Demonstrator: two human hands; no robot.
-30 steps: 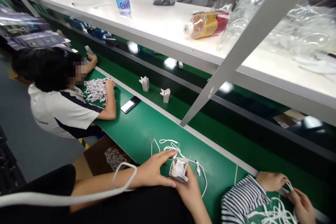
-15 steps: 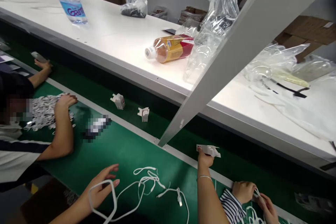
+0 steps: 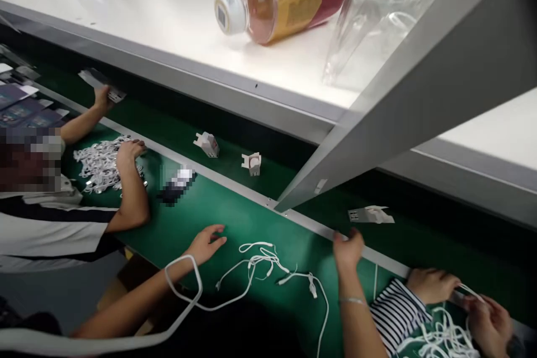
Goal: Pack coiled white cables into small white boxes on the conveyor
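My left hand [image 3: 206, 244] hovers over the green table [image 3: 235, 210], fingers stretched out and holding nothing. To its right lie tangled white cables [image 3: 264, 257], and further right a white USB cable [image 3: 312, 285] with a metal-tipped plug. My right hand [image 3: 349, 246], a thin bracelet on its wrist, is near the rail at the belt's edge. It is open and empty, its fingers slightly blurred. Just beyond it, apart from the fingers, a small white box [image 3: 371, 214] with an open flap lies on its side on the dark green belt.
Two more white boxes, one [image 3: 207, 145] left of the other [image 3: 252, 163], stand on the belt. A slanted metal post [image 3: 335, 173] supports the shelf holding bottles. At left a co-worker [image 3: 132, 156] has a cable pile [image 3: 98, 165]; at right a striped sleeve [image 3: 400, 313] reaches in. A white cord [image 3: 197, 277] loops across the foreground.
My right hand has let go of the white box, which now lies on the belt, and has drawn back from it. The camera view has tilted down and come closer to the shelf.
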